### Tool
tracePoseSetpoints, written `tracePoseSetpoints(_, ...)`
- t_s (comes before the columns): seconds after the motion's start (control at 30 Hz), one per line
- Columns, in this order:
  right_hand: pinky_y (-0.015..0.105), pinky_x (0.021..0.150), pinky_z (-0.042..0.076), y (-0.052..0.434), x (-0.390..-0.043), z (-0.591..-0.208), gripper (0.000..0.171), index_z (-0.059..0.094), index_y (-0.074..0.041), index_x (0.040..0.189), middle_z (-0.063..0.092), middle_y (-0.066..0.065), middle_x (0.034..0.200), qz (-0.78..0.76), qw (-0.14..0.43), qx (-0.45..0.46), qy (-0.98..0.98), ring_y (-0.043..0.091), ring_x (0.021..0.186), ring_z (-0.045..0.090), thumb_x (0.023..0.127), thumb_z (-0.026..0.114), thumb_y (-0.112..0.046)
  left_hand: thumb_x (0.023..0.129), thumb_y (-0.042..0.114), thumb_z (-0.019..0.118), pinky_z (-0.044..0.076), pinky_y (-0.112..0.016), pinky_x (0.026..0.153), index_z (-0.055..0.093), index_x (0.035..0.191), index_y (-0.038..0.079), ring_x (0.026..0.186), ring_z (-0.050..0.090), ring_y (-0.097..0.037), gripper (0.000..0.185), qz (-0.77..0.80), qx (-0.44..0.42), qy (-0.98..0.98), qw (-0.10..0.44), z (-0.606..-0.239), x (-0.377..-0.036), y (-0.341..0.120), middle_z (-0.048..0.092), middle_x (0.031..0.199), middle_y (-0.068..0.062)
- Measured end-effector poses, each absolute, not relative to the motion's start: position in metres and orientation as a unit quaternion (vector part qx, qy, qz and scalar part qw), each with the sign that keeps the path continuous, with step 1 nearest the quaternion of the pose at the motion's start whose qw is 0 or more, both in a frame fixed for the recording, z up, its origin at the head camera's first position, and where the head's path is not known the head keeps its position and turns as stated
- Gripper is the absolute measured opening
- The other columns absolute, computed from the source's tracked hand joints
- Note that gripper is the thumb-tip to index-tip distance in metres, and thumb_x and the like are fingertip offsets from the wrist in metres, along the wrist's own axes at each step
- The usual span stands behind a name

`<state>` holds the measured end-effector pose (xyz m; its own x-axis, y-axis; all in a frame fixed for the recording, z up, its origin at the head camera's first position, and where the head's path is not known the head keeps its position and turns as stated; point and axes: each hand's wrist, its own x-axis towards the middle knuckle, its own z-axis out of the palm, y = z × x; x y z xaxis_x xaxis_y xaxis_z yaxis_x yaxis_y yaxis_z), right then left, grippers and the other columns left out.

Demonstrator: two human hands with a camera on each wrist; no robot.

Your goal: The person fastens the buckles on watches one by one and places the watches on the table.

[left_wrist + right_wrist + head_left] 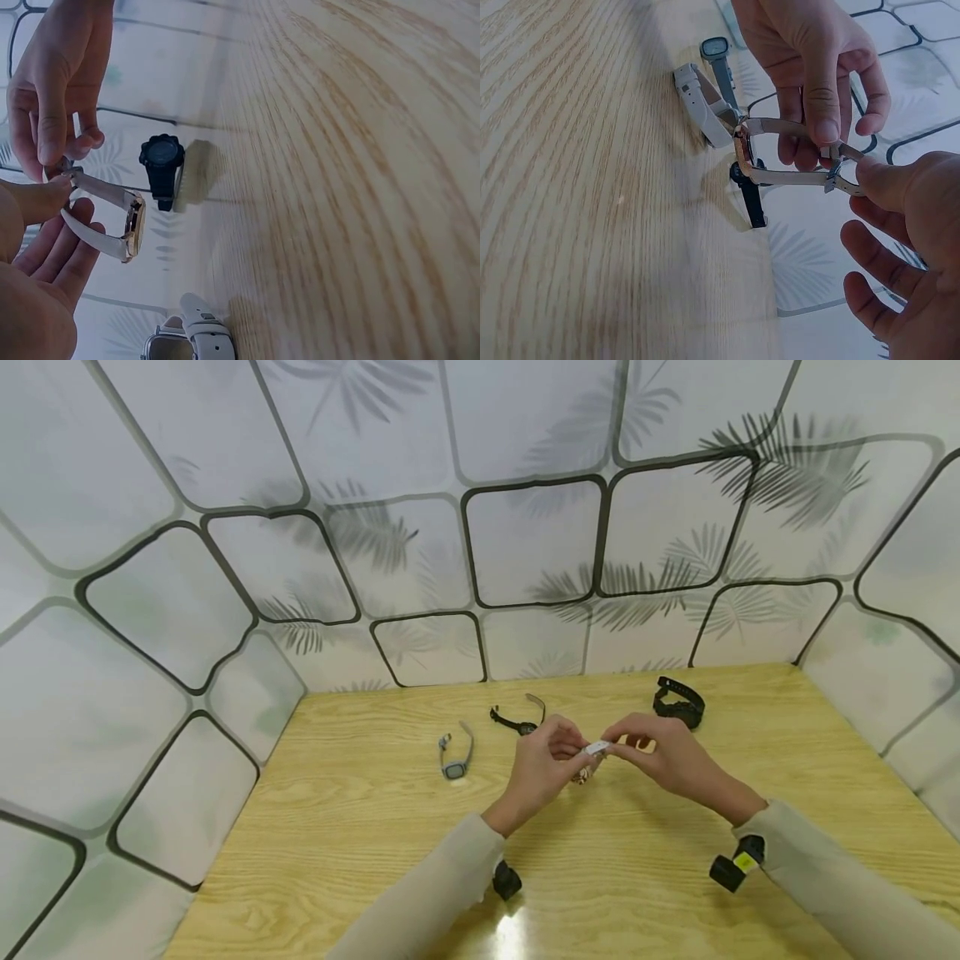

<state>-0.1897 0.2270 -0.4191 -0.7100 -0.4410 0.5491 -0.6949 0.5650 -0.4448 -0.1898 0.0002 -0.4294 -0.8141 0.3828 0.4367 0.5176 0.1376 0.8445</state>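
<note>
A wristwatch with a pale strap (787,178) and a rose-gold case (742,152) hangs between both hands, its case lowest. My left hand (543,764) pinches one side of the strap near its end, between thumb and fingers. At the buckle (831,178), my right hand (671,758) pinches the other strap part, its remaining fingers loosely bent in the right wrist view. The strap makes a loop with both ends close together at the fingertips. From the head, the fingers hide most of this watch; a short white piece of strap (597,747) shows between the hands.
On the wooden table (360,843) lie a grey watch (455,769) to the left, a small dark watch (517,725) behind my left hand, and a chunky black watch (678,706) behind my right. A white-strapped watch (206,337) shows in the wrist views. Patterned fabric walls (532,543) enclose the table.
</note>
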Motion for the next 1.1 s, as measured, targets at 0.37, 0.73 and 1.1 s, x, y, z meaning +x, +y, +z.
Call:
tracePoseSetpoints(0.37,0.031,0.063,0.055,0.223,-0.192,-0.418,0.019,0.078,-0.016,0.104,0.073,-0.008,0.096,0.323,0.172,0.332,-0.870,0.001,0.073,0.060,0.089,0.080,-0.005,0.090,-0.011,0.073,0.061,-0.028,0.077,0.057,0.103,-0.011,0.087,0.074,-0.041,0.021,-0.597,-0.298,-0.742,0.069,-0.410,-0.177,-0.002,0.072,0.099,-0.028)
tracePoseSetpoints(0.73,0.031,0.067,0.057,0.224,-0.188,-0.421,0.014,0.077,-0.021,0.107,0.073,-0.010,0.099,0.369,0.134,0.276,-0.877,0.006,0.079,0.064,0.095,0.076,-0.014,0.088,-0.010,0.075,0.058,-0.017,0.075,0.056,0.101,-0.012,0.087,0.075,-0.040,0.023,-0.598,-0.282,-0.748,0.063,-0.411,-0.179,-0.002,0.074,0.098,-0.027)
tracePoseSetpoints(1.1,0.032,0.063,0.054,0.217,-0.192,-0.422,0.019,0.077,-0.019,0.100,0.070,-0.012,0.093,0.322,0.171,0.334,-0.869,-0.001,0.073,0.057,0.088,0.081,-0.005,0.090,-0.008,0.074,0.059,-0.020,0.075,0.057,0.101,-0.005,0.084,0.076,-0.032,0.020,-0.582,-0.288,-0.757,0.074,-0.417,-0.180,-0.002,0.075,0.095,-0.023)
